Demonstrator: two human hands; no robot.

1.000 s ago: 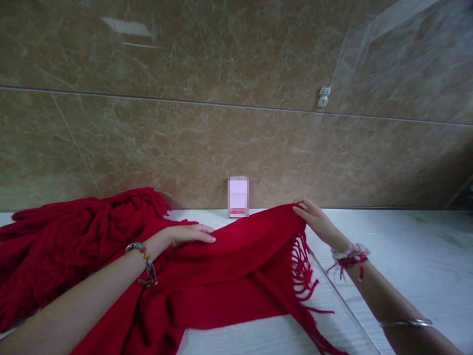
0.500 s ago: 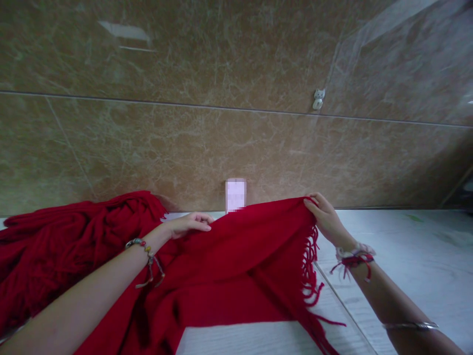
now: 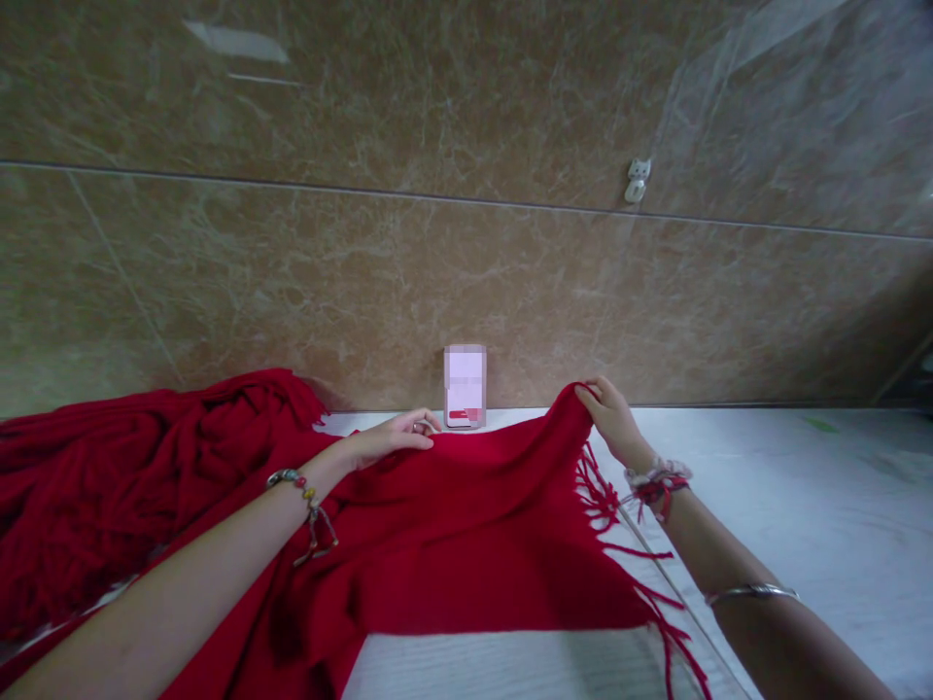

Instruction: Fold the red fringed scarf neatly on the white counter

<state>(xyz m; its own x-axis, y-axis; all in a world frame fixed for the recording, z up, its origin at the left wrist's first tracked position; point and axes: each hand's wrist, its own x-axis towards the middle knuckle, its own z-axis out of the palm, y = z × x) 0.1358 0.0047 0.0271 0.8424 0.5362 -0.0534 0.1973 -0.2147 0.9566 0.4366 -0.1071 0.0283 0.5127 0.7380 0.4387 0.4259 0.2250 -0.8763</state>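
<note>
A large red scarf (image 3: 466, 530) with fringed ends lies spread on a white table (image 3: 802, 506). My left hand (image 3: 394, 434) pinches the scarf's far edge near the middle. At the far right corner, by the fringe, my right hand (image 3: 610, 418) grips the same edge. The cloth is stretched between both hands. The rest of the scarf (image 3: 131, 467) is bunched in a heap at the left. Both wrists wear bracelets.
A small blurred card (image 3: 465, 386) stands upright against the brown marble wall (image 3: 466, 214), just behind the scarf's far edge. A small white hook (image 3: 637, 181) is fixed on the wall. A seam in the table runs diagonally under my right forearm.
Both hands moved the scarf's far edge away toward the wall and lowered it. The left hand went from lying flat to pinching the edge. The card is uncovered again.
</note>
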